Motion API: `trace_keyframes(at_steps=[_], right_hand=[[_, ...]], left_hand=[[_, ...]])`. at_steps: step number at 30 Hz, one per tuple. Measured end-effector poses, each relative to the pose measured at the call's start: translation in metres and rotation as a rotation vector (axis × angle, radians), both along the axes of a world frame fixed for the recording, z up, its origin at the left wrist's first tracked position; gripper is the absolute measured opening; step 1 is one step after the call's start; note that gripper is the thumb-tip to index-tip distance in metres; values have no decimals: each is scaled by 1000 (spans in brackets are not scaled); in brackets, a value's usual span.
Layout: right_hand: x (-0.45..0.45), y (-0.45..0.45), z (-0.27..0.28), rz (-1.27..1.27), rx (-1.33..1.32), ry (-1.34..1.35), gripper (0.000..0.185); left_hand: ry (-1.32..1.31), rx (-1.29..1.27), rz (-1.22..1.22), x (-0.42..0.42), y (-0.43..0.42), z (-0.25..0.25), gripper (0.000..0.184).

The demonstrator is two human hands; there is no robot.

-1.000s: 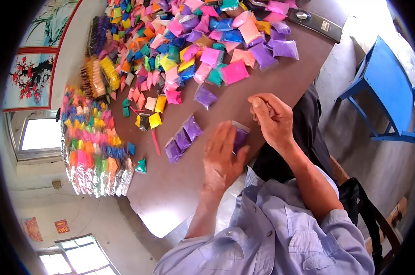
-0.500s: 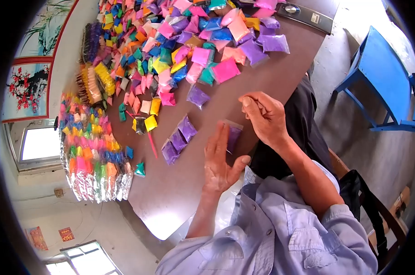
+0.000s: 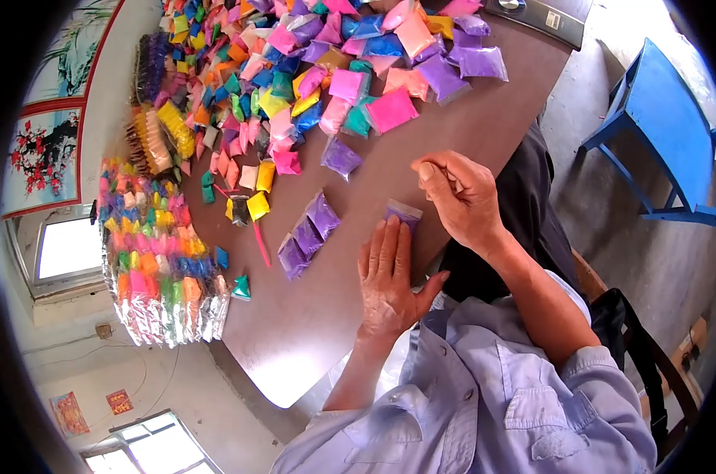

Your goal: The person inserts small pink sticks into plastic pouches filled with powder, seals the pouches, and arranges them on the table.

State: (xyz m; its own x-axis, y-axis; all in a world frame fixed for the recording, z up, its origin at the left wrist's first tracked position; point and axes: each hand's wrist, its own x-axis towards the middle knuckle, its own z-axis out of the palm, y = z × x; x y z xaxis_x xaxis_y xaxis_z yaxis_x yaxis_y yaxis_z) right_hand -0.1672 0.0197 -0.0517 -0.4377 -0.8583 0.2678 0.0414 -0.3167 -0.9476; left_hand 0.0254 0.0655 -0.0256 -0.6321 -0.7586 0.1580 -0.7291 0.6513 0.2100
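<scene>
My left hand (image 3: 389, 272) lies flat, palm down, with its fingers stretched over a small clear packet of purple material (image 3: 405, 212). Only the far end of that packet shows beyond the fingertips. To the right, my right hand (image 3: 464, 197) is curled into a loose fist, thumb against the bent fingers, and nothing shows in it. Left of my hands, several purple packets (image 3: 308, 237) lie in a joined row on the brown table (image 3: 310, 316). Another purple packet (image 3: 341, 158) sits by itself farther up.
A large heap of coloured packets (image 3: 295, 87) covers the far side of the table. Strips of bagged packets (image 3: 148, 261) hang over the left edge. A flat scale-like device (image 3: 539, 17) sits at the far right corner. A blue stool (image 3: 662, 126) stands on the floor at right.
My left hand has moved slightly right, onto the purple packet, its fingers now covering most of it. My right hand stays curled in nearly the same place. The view has shifted slightly.
</scene>
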Motion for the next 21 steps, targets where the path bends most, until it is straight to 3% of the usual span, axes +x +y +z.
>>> trace_keyframes(at_steps=[5, 7, 11, 13, 21], right_hand=[[-1, 1, -2, 15, -12, 20, 15], [-1, 2, -4, 5, -31, 31, 14], [0, 1, 0, 18, -18, 38, 13], [0, 0, -4, 22, -34, 47, 12], [1, 0, -2, 7, -41, 113, 11]], left_hand=[[30, 88, -15, 2, -5, 16, 90], [166, 116, 27, 4, -5, 17, 90], [129, 16, -13, 3, -11, 16, 88], [22, 22, -37, 0, -11, 6, 88], [17, 63, -1, -3, -9, 11, 87]])
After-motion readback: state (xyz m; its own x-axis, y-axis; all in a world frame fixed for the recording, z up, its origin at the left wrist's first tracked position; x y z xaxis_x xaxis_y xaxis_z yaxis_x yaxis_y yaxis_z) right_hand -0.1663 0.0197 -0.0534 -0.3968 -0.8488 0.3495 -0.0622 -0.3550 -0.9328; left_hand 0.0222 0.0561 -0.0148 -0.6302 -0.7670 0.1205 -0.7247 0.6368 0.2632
